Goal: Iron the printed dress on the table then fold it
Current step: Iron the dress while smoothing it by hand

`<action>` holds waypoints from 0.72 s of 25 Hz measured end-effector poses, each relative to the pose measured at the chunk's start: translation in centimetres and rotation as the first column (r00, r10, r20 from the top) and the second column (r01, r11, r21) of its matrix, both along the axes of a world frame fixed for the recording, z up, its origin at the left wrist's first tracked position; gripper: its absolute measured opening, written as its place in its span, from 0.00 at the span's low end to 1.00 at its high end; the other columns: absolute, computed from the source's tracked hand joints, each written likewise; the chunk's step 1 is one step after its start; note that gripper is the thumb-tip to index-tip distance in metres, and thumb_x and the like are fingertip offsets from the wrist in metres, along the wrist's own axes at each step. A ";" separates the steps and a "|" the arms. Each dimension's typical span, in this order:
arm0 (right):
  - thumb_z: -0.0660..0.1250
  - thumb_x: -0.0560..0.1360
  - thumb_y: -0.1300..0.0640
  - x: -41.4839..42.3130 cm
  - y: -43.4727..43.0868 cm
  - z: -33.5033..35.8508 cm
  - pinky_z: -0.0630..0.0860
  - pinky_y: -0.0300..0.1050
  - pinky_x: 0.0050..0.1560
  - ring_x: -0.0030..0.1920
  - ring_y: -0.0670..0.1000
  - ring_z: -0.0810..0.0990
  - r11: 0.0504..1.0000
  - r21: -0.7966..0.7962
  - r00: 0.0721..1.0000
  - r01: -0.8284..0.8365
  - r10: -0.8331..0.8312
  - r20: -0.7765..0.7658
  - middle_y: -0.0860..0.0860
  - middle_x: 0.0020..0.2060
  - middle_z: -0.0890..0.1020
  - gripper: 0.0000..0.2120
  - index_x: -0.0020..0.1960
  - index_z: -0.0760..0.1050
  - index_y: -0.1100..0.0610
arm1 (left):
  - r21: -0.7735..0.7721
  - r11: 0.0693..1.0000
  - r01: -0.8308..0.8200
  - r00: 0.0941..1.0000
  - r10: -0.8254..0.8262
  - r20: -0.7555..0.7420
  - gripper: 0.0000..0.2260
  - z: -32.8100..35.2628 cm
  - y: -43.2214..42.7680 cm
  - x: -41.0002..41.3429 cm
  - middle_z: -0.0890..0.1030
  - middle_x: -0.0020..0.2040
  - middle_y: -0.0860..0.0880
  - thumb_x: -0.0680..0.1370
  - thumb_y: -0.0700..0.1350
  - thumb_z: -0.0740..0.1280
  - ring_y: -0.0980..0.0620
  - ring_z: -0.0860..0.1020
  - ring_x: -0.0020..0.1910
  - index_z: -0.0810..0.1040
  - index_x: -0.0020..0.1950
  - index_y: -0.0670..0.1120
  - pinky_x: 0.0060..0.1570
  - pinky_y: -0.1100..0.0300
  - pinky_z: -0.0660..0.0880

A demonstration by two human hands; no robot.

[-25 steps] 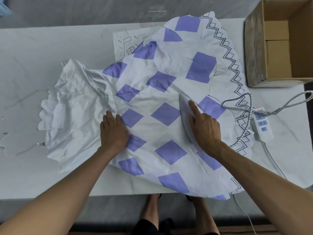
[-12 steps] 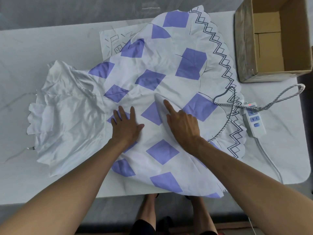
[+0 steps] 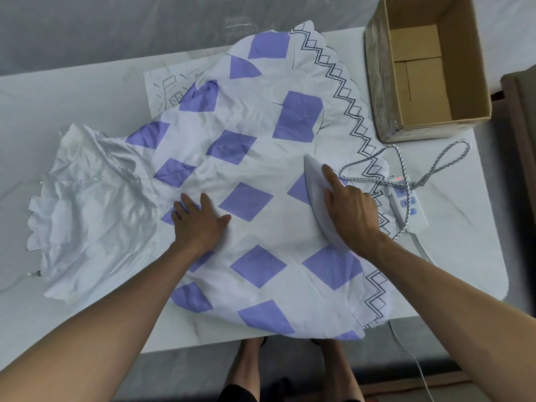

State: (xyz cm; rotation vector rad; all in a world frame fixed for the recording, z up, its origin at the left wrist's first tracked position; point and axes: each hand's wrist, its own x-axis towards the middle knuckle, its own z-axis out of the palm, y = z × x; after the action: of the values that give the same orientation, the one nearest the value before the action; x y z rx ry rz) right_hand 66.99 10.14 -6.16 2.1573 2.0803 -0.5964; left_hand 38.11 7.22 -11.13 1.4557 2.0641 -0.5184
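Note:
A white dress [image 3: 261,175] printed with purple diamonds and a black zigzag hem lies spread and creased across the white table [image 3: 87,94]. Its plain white top part is bunched at the left. My right hand [image 3: 351,210] grips the white iron [image 3: 316,181], index finger stretched along its top, on the skirt's right side near the hem. My left hand [image 3: 197,221] presses flat on the fabric to the left of the iron, fingers spread.
An open cardboard box [image 3: 420,68] stands at the table's back right corner. A white power strip [image 3: 406,204] with a red light lies right of the dress, the iron's braided cord [image 3: 441,163] looping over it. A printed paper sheet [image 3: 165,85] lies under the dress's far edge.
The iron slid left across the skirt toward my left hand, then back right near the hem. My left hand moved slightly right and stays flat on the fabric.

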 end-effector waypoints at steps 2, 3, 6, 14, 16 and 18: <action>0.54 0.82 0.52 1.4 0.1 -0.1 0.64 0.48 0.35 0.38 0.63 0.79 0.999 0.009 1.000 0.031 -0.031 0.003 0.61 0.39 0.80 0.23 0.76 0.56 0.46 | 0.011 1.000 0.003 1.000 -0.003 -0.027 0.32 -0.1 0.1 0.4 0.46 0.77 0.31 0.80 0.61 0.57 0.32 0.48 0.76 0.53 0.76 0.43 0.74 0.43 0.48; 0.54 0.82 0.53 1.8 0.1 -0.3 0.64 0.48 0.35 0.38 0.63 0.79 0.999 0.013 0.999 0.050 -0.050 -0.007 0.61 0.39 0.80 0.23 0.76 0.57 0.47 | 0.018 1.000 0.002 0.999 -0.002 -0.036 0.31 -0.2 0.2 0.5 0.48 0.76 0.31 0.80 0.61 0.57 0.32 0.49 0.76 0.55 0.75 0.43 0.74 0.43 0.49; 0.54 0.82 0.53 2.7 0.1 -0.4 0.66 0.48 0.35 0.37 0.63 0.79 0.992 0.018 0.991 0.126 -0.125 -0.038 0.62 0.38 0.80 0.22 0.75 0.58 0.46 | 0.031 0.999 0.008 0.998 -0.006 -0.057 0.30 -0.4 0.4 0.5 0.55 0.75 0.32 0.79 0.61 0.58 0.34 0.55 0.74 0.59 0.73 0.42 0.73 0.43 0.54; 0.53 0.82 0.53 4.0 0.8 1.5 0.65 0.49 0.38 0.41 0.65 0.79 0.985 0.018 0.984 0.172 -0.171 -0.052 0.64 0.42 0.80 0.23 0.76 0.57 0.47 | 0.086 0.996 0.006 0.999 -0.002 -0.043 0.28 -0.6 0.0 0.6 0.59 0.72 0.32 0.79 0.60 0.60 0.34 0.59 0.71 0.60 0.70 0.42 0.71 0.43 0.58; 0.53 0.82 0.52 2.2 1.0 1.9 0.65 0.49 0.38 0.42 0.64 0.79 0.995 0.013 0.993 0.098 -0.097 -0.073 0.63 0.42 0.81 0.23 0.76 0.57 0.46 | 0.140 0.990 0.001 1.000 0.002 -0.022 0.26 -0.7 -0.2 0.9 0.61 0.70 0.32 0.78 0.59 0.61 0.33 0.62 0.69 0.62 0.67 0.42 0.68 0.42 0.62; 0.53 0.82 0.51 -0.3 1.1 1.7 0.65 0.48 0.39 0.43 0.63 0.79 0.999 -0.024 0.994 0.023 -0.025 -0.109 0.61 0.44 0.81 0.23 0.76 0.55 0.44 | 0.150 0.989 -0.009 1.000 0.009 0.006 0.27 -0.7 -0.4 1.0 0.59 0.71 0.32 0.78 0.59 0.61 0.33 0.60 0.70 0.60 0.69 0.43 0.68 0.41 0.62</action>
State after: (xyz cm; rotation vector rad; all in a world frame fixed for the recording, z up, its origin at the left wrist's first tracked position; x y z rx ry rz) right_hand 66.74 11.21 -4.43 2.1869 2.0921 -0.7531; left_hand 39.12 6.80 -11.85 1.5300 2.1441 -0.3617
